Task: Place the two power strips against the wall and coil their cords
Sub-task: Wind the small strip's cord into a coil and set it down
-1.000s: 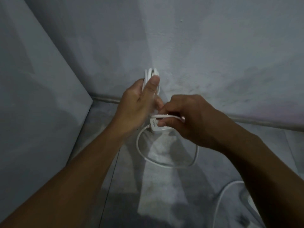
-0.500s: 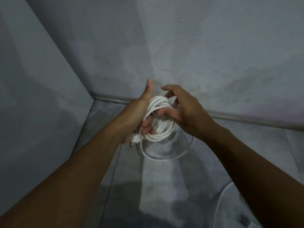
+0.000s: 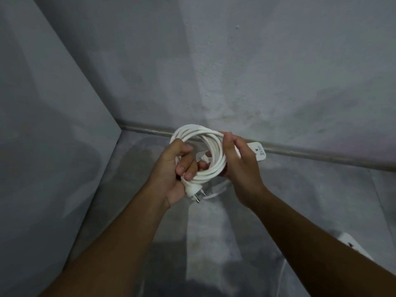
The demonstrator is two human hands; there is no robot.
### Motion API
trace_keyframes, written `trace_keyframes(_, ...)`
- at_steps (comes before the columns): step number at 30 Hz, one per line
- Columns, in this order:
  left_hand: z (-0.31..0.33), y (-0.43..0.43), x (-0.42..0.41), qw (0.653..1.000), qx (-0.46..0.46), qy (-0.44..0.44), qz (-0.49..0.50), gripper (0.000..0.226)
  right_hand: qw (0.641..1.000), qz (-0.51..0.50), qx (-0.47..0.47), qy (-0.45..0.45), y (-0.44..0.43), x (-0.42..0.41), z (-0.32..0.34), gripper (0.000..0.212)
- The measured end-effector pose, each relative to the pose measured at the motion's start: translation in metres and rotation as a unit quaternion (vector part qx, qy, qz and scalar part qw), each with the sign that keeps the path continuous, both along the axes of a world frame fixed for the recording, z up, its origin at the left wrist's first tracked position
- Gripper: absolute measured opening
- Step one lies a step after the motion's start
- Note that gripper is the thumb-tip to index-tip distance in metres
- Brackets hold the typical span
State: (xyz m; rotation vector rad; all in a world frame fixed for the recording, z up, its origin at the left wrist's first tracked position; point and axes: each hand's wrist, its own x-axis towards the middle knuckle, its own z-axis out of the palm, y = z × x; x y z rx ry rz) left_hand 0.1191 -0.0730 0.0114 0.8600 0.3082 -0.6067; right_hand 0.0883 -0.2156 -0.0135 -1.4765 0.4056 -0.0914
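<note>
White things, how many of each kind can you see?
Power strips: 2, one by the wall, one at the lower right
Cord coils: 1, held in both hands
Plugs: 1
Total: 4

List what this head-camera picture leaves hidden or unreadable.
- Power strip by the wall: mostly hidden behind the right hand; its label print is too small to read.
- Second power strip: covered by the right forearm, cut by the frame edge.
- Coiled cord: its run to a strip is hidden by the left hand.
</note>
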Motion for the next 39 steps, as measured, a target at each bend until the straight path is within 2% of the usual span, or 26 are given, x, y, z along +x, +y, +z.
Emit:
trace_keyframes(2, -0.005, -0.004, -0.008, 0.998, -0.025, 0.012, 0.050, 0.037, 0.999, -0.011, 0.049, -0.008, 0.010, -0.003, 0.001, 0.050)
trace_keyframes(3, -0.009, -0.006, -0.011, 0.997, -0.038, 0.013, 0.066, 0.033, 0.999, -0.014, 0.040, -0.017, 0.013, -0.003, 0.003, 0.049)
trace_keyframes(6, -0.018, -0.013, -0.022, 0.993, -0.074, 0.022, 0.095, 0.024, 0.996, -0.052, -0.050, -0.048, 0.018, 0.003, 0.000, 0.035)
trace_keyframes(8, -0.028, -0.016, -0.025, 0.994, -0.047, 0.028, 0.094, 0.034, 0.991, -0.072, -0.100, -0.059, 0.017, 0.010, -0.005, 0.031)
trace_keyframes(9, -0.032, -0.018, -0.026, 0.995, -0.022, 0.031, 0.091, 0.040, 0.989, -0.074, -0.114, -0.063, 0.017, 0.013, -0.007, 0.032)
trace_keyframes(11, -0.044, -0.022, -0.028, 0.992, 0.081, 0.008, 0.099, 0.036, 0.985, -0.080, -0.142, -0.057, 0.015, 0.018, -0.011, 0.034)
trace_keyframes(14, -0.062, -0.024, -0.034, 0.950, 0.271, -0.078, 0.131, 0.036, 0.981, -0.065, -0.174, -0.060, 0.011, 0.022, -0.021, 0.033)
trace_keyframes(17, -0.066, -0.025, -0.044, 0.904, 0.375, -0.130, 0.159, 0.033, 0.974, -0.037, -0.208, -0.087, 0.009, 0.025, -0.033, 0.030)
trace_keyframes(19, -0.065, -0.029, -0.049, 0.883, 0.425, -0.113, 0.163, 0.035, 0.968, -0.027, -0.226, -0.104, 0.008, 0.027, -0.039, 0.028)
trace_keyframes(22, -0.073, -0.030, -0.054, 0.859, 0.494, -0.051, 0.121, 0.041, 0.963, -0.018, -0.252, -0.098, 0.005, 0.029, -0.047, 0.025)
trace_keyframes(24, -0.077, -0.028, -0.053, 0.865, 0.489, -0.040, 0.105, 0.041, 0.961, -0.013, -0.263, -0.091, 0.002, 0.027, -0.053, 0.020)
trace_keyframes(27, -0.084, -0.023, -0.049, 0.888, 0.450, 0.011, 0.092, 0.025, 0.957, -0.008, -0.274, -0.089, 0.000, 0.023, -0.057, 0.016)
trace_keyframes(29, -0.089, -0.020, -0.047, 0.895, 0.435, 0.046, 0.084, 0.023, 0.960, -0.010, -0.267, -0.087, 0.002, 0.023, -0.055, 0.010)
trace_keyframes(33, -0.102, -0.021, -0.044, 0.903, 0.411, 0.084, 0.096, 0.017, 0.917, 0.008, -0.382, -0.117, 0.003, 0.022, -0.055, 0.011)
trace_keyframes(34, -0.101, -0.022, -0.042, 0.901, 0.412, 0.081, 0.106, 0.022, 0.900, 0.021, -0.416, -0.129, 0.000, 0.020, -0.057, 0.012)
trace_keyframes(36, -0.098, -0.023, -0.039, 0.895, 0.422, 0.058, 0.133, 0.034, 0.867, 0.081, -0.475, -0.126, -0.006, 0.014, -0.059, 0.029)
trace_keyframes(39, -0.085, -0.019, -0.034, 0.890, 0.421, 0.029, 0.173, 0.065, 0.828, 0.180, -0.521, -0.105, -0.019, 0.001, -0.062, 0.052)
